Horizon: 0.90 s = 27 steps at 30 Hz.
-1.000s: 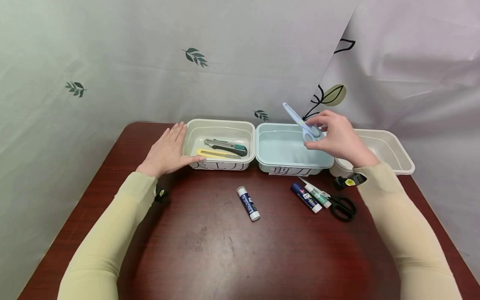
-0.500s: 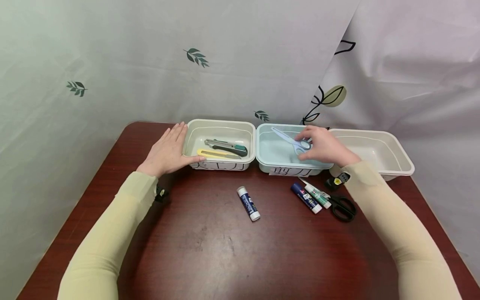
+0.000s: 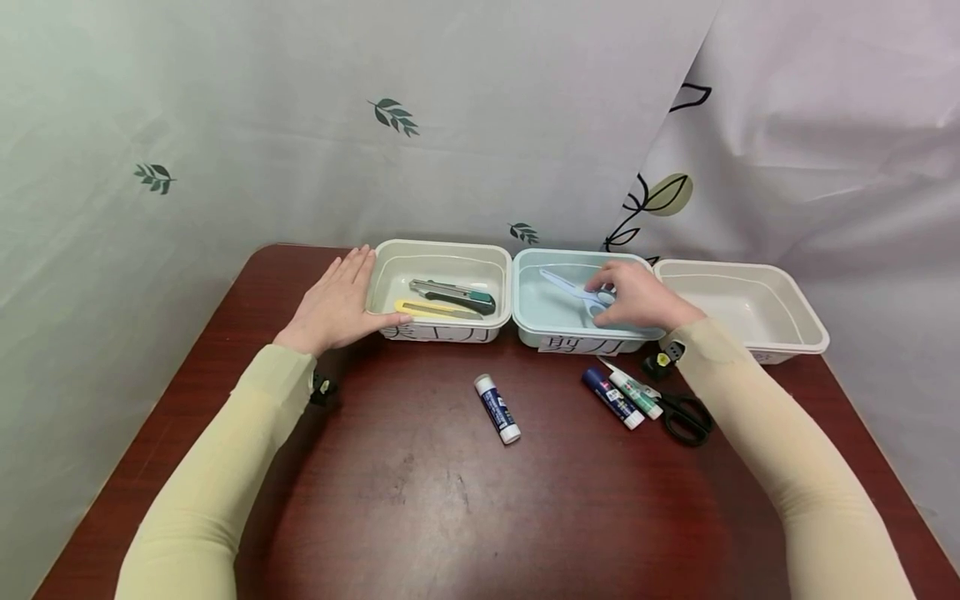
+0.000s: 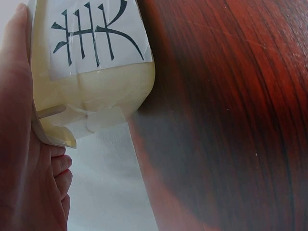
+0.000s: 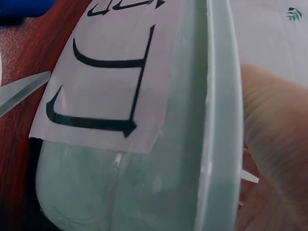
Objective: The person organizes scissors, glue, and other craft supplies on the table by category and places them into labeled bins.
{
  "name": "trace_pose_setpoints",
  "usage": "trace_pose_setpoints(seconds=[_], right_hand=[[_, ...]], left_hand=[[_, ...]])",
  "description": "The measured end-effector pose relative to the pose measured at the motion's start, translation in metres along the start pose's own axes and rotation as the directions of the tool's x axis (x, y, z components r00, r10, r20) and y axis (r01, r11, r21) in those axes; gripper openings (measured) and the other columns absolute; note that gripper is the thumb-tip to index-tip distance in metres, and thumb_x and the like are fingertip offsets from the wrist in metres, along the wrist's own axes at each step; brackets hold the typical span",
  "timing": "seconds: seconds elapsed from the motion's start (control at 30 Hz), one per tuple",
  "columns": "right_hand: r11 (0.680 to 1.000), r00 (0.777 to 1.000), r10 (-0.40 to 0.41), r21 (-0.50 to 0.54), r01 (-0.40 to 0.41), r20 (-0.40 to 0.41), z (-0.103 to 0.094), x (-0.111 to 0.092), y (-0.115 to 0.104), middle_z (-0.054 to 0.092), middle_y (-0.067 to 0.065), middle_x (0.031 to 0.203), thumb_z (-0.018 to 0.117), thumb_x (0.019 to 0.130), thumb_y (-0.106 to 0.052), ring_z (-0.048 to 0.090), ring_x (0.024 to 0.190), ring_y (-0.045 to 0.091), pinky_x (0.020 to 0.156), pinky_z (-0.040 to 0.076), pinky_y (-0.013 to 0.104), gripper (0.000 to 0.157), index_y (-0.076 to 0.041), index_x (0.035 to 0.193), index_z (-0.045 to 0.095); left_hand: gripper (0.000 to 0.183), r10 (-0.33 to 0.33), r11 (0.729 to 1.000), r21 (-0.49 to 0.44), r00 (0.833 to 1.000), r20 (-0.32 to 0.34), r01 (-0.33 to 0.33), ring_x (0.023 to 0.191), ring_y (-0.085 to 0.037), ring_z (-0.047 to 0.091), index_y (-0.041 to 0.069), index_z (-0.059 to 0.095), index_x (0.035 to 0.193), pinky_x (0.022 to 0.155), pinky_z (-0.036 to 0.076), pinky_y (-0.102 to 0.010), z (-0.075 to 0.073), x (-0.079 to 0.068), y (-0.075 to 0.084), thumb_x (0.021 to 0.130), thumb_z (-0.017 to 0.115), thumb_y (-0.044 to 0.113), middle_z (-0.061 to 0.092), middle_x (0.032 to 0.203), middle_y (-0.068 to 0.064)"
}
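Observation:
My right hand (image 3: 636, 293) reaches into the light blue bin (image 3: 525, 321), its thumb and fingers at the handles of pale blue scissors (image 3: 564, 284). The blades point to the far left, low inside the bin. In the right wrist view the wall of the blue bin (image 5: 187, 144) hides most of that hand and the scissors. My left hand (image 3: 333, 304) rests on the left end of a cream bin (image 3: 442, 247), fingers straight and thumb along the front rim. This bin holds a green-and-black utility knife (image 3: 457, 296) and a yellow one (image 3: 435, 309).
A second cream bin (image 3: 806, 325) stands at the right. Before the bins lie a blue glue stick (image 3: 497, 408), another blue one (image 3: 611, 396), a green-and-white one (image 3: 636, 394) and black-handled scissors (image 3: 686, 419). Paper labels (image 3: 577, 343) mark the bin fronts. A cloth hangs behind.
My right hand has lowered the pale blue scissors from above the blue bin down into it, shifting slightly left. My left hand has stayed where it was.

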State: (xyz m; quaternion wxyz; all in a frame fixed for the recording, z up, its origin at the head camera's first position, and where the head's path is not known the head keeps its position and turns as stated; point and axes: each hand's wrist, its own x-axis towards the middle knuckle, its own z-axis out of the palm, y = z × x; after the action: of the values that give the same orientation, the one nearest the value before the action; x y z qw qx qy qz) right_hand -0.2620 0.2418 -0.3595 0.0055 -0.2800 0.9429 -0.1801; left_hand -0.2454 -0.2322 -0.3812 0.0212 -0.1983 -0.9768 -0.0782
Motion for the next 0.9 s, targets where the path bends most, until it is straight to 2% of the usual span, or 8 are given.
trace_pose_setpoints(seconds=[0.23, 0.43, 0.53, 0.67, 0.9], right_hand=[[1.000, 1.000, 0.018, 0.001, -0.018, 0.014, 0.001, 0.000, 0.001, 0.065, 0.013, 0.101, 0.086, 0.063, -0.010, 0.060, 0.088, 0.030, 0.080, 0.050, 0.047, 0.047, 0.002, 0.107, 0.076], [0.999, 0.998, 0.031, 0.019, -0.032, 0.049, 0.000, 0.001, 0.001, 0.070, 0.022, 0.116, 0.086, 0.072, -0.008, 0.064, 0.105, 0.038, 0.091, 0.052, 0.051, 0.053, 0.007, 0.121, 0.071], [0.999, 0.998, 0.041, 0.029, -0.043, 0.056, -0.002, 0.000, 0.000, 0.070, 0.022, 0.119, 0.087, 0.076, -0.010, 0.065, 0.108, 0.040, 0.091, 0.053, 0.053, 0.056, 0.007, 0.126, 0.068], [0.998, 0.998, 0.048, 0.025, -0.049, 0.042, -0.005, -0.002, -0.001, 0.070, 0.023, 0.118, 0.086, 0.080, -0.013, 0.066, 0.108, 0.040, 0.091, 0.053, 0.054, 0.053, 0.006, 0.126, 0.068], [0.996, 0.998, 0.070, 0.051, -0.070, 0.005, -0.015, -0.005, -0.004, 0.067, 0.025, 0.124, 0.081, 0.085, -0.013, 0.063, 0.117, 0.041, 0.098, 0.050, 0.055, 0.049, 0.005, 0.129, 0.067]], left_hand=[[0.122, 0.000, 1.000, 0.000, 1.000, 0.008, 0.000, 0.153, -0.035, 0.011, -0.009, 0.014, 0.159, 0.124, 0.005, -0.044, 0.000, 0.000, 0.001, 0.086, 0.055, 0.080, 0.014, 0.165, -0.026], [0.123, -0.002, 1.000, 0.001, 1.000, 0.013, 0.002, 0.153, -0.035, 0.010, -0.009, 0.013, 0.159, 0.124, 0.005, -0.045, -0.001, 0.000, 0.002, 0.086, 0.054, 0.080, 0.014, 0.165, -0.026], [0.122, -0.002, 1.000, 0.002, 1.000, 0.016, 0.002, 0.153, -0.035, 0.010, -0.009, 0.012, 0.159, 0.124, 0.005, -0.045, -0.001, -0.001, 0.002, 0.086, 0.054, 0.080, 0.014, 0.165, -0.026], [0.122, -0.003, 1.000, 0.004, 1.000, 0.020, 0.003, 0.154, -0.035, 0.010, -0.009, 0.011, 0.159, 0.124, 0.004, -0.045, -0.001, -0.001, 0.002, 0.086, 0.053, 0.081, 0.013, 0.165, -0.026], [0.123, -0.008, 1.000, 0.004, 1.000, 0.018, 0.008, 0.154, -0.035, 0.009, -0.007, 0.011, 0.160, 0.124, 0.003, -0.044, 0.000, 0.000, 0.002, 0.085, 0.052, 0.082, 0.012, 0.166, -0.024]])
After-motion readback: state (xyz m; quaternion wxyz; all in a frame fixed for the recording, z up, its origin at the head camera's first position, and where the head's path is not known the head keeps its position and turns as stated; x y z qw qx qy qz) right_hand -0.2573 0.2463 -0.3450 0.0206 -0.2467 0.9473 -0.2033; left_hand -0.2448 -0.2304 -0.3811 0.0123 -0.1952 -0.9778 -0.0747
